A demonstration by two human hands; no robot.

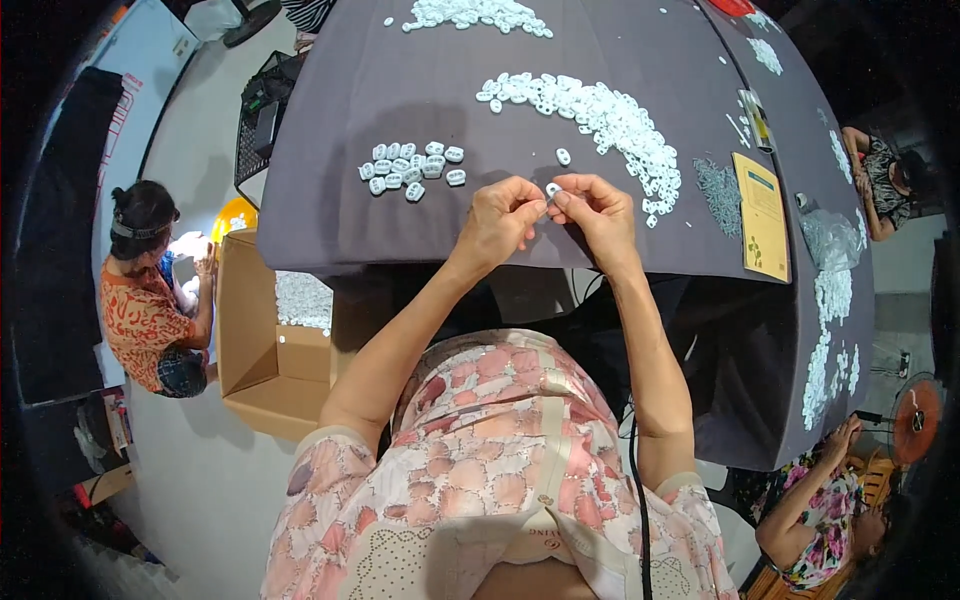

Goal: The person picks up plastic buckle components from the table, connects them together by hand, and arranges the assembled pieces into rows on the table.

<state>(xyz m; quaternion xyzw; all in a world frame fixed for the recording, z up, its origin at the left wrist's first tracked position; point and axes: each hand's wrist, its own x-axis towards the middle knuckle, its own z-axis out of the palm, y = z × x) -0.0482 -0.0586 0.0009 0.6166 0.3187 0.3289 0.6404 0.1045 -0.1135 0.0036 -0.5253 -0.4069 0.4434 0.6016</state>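
Observation:
Close to the near edge of the cloth-covered table, my two hands meet fingertip to fingertip. Between thumb and fingers, my right hand point(600, 212) pinches a small white oval plastic piece point(553, 189). The fingers of my left hand point(497, 222) are closed right beside it; whatever is in them is too small to make out. One loose white oval piece point(563, 157) lies just beyond my fingertips. To the left sits a cluster of white pieces with dark marks point(411, 168). A curved heap of white oval pieces point(610, 115) spreads beyond my right hand.
Right of the heap are a pile of small grey parts point(717, 192) and a yellow booklet point(764, 215). A clear plastic bag point(830, 240) lies farther right. An open cardboard box point(247, 310) stands at lower left. Other people sit left and right, near a fan point(914, 420).

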